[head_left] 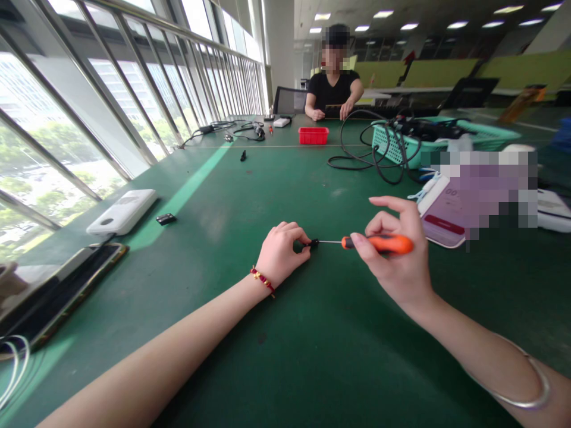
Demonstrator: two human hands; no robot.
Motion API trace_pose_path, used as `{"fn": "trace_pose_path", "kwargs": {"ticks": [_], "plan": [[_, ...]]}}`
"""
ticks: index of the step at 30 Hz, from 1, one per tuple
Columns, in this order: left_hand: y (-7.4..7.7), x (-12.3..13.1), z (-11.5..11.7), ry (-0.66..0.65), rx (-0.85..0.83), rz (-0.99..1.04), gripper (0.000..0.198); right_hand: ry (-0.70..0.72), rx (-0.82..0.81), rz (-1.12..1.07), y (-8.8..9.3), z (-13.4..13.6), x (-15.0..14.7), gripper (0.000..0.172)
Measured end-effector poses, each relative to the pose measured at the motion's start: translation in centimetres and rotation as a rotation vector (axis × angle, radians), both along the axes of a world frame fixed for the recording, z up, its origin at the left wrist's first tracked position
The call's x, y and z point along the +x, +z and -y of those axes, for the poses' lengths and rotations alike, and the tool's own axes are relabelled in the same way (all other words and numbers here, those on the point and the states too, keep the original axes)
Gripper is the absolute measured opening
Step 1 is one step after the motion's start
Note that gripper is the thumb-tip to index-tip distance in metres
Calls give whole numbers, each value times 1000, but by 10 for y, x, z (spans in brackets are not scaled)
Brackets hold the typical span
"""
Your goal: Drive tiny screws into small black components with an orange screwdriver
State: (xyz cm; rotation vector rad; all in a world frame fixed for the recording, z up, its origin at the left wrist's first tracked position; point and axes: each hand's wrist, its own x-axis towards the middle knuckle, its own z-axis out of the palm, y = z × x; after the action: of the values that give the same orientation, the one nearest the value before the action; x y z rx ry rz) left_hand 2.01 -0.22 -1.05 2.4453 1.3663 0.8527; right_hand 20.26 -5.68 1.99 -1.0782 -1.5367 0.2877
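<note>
My left hand rests low over the green table and pinches a small black part between thumb and fingers. What kind of part it is, I cannot make out. Level with it on the right, my right hand grips a screwdriver by its orange and black handle. The thin metal shaft lies nearly horizontal and points left, its tip meeting the black part. Thumb and some fingers hold the handle, while the index finger is stretched out above it.
A white box-shaped device and a small black piece lie left. Further off are a red bin, another black piece and a teal basket with cables. A phone stands right. Another person sits opposite.
</note>
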Motion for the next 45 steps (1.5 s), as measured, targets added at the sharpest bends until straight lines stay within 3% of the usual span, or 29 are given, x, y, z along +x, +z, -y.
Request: {"fn": "trace_pose_path", "kwargs": {"ticks": [3, 5, 9, 12, 14, 17, 20, 25, 27, 29, 32, 34, 41, 43, 45], "plan": [[0, 0, 0, -2, 4, 2, 4, 17, -51, 52, 1, 3, -1, 20], [0, 0, 0, -2, 6, 3, 3, 23, -36, 74, 2, 4, -2, 15], [0, 0, 0, -1, 3, 9, 4, 35, 111, 30, 0, 0, -1, 40], [0, 0, 0, 0, 5, 11, 4, 41, 115, 7, -1, -2, 0, 51], [0, 0, 0, -2, 9, 12, 4, 26, 51, 33, -1, -1, 0, 39], [-1, -1, -1, -6, 14, 16, 4, 16, -37, 111, 1, 4, -1, 8], [0, 0, 0, -3, 15, 14, 4, 17, -28, 123, 2, 6, -2, 4], [0, 0, 1, 6, 15, -1, 4, 27, 125, 41, 0, 1, -1, 38], [-1, 0, 1, 9, 14, -7, 4, 24, 115, 18, -1, -1, 0, 47], [-1, 0, 1, 13, 16, -12, 4, 19, 45, 30, -1, 0, 0, 44], [-1, 0, 1, 18, 18, -14, 4, -1, -27, 102, 0, 3, 0, 19], [0, 0, 2, 22, 17, -13, 4, -4, -15, 117, 1, 5, -1, 12], [1, 1, 2, 21, 10, -13, 4, 64, 114, 20, -4, -2, -3, 59], [0, 1, 2, 23, 12, -13, 4, 69, 65, 11, -5, -2, -3, 62], [0, 1, 2, 21, 18, -11, 4, 67, 1, 47, -5, 1, -3, 50]]}}
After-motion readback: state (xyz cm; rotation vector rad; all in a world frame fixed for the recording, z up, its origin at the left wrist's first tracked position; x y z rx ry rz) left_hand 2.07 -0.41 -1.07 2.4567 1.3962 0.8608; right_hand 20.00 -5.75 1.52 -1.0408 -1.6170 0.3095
